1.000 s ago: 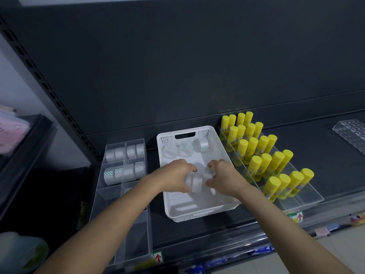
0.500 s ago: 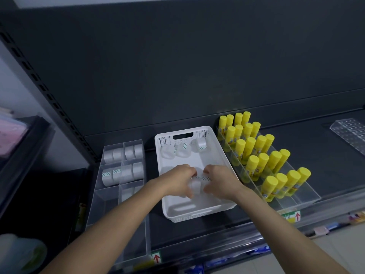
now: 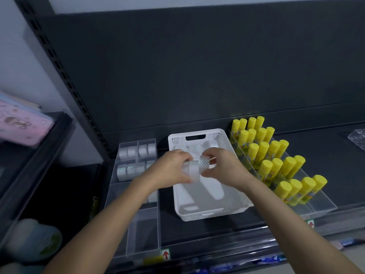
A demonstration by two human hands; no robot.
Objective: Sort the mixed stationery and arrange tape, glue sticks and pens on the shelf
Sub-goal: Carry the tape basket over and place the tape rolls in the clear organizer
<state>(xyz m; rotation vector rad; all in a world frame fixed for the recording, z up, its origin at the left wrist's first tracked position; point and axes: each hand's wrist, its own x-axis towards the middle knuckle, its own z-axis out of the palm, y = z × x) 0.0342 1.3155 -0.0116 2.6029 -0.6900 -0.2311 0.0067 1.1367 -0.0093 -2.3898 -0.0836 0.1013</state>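
Above the white basket, left hand and right hand had raised tape rolls, fingers pinching them, ready for sorting.

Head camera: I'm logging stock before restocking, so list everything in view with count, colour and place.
shelf: one, dark grey, under everything
basket: one, white, shelf centre
held tape rolls: a few, whitish, some dotted, above the basket
loose tape rolls: a few, whitish, basket's back end, partly hidden
divided tray: one, clear, left of basket
stored tape rolls: at least eight, whitish, tray's back compartments
glue sticks: about twenty, yellow, right of basket
tiered rack: one, clear, holding glue sticks
pink item: one, neighbouring shelf, far left
hands: left hand, right hand, both gripping the held tape rolls
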